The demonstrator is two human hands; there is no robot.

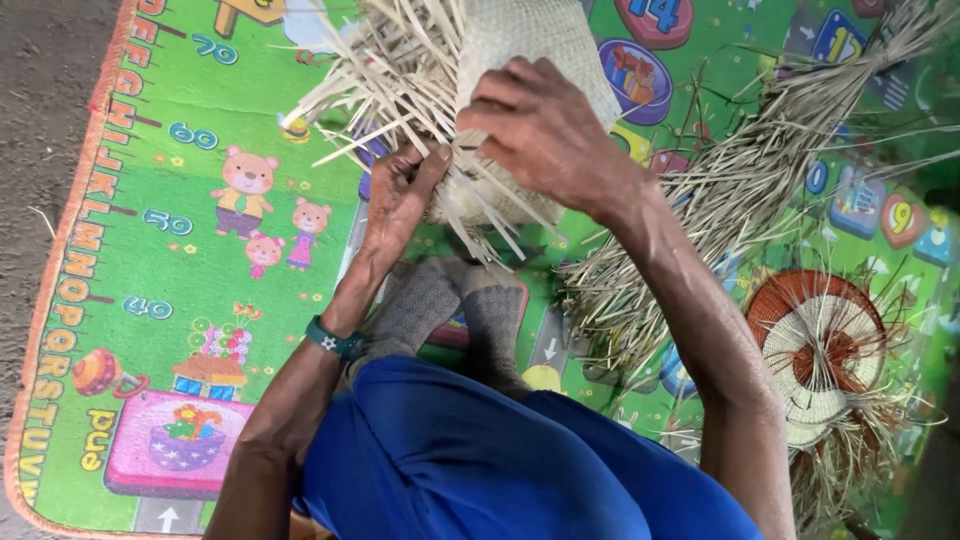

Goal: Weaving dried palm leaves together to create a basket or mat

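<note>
Blue-trousered lap nearest. Left hand [400, 195] curled, pinching loose pale strips; right hand [540, 125] bent over, fingers pressed on pale tan woven straw piece [530, 40], tight weave, frayed unwoven ends splaying, sitting above grey-socked feet [460, 305] on green cartoon play mat [150, 300].

Woven piece [520, 40] cut off by top edge; underside hidden behind right hand [540, 130]. Round coiled basket [820, 350] partly buried under loose straw [740, 190].
</note>
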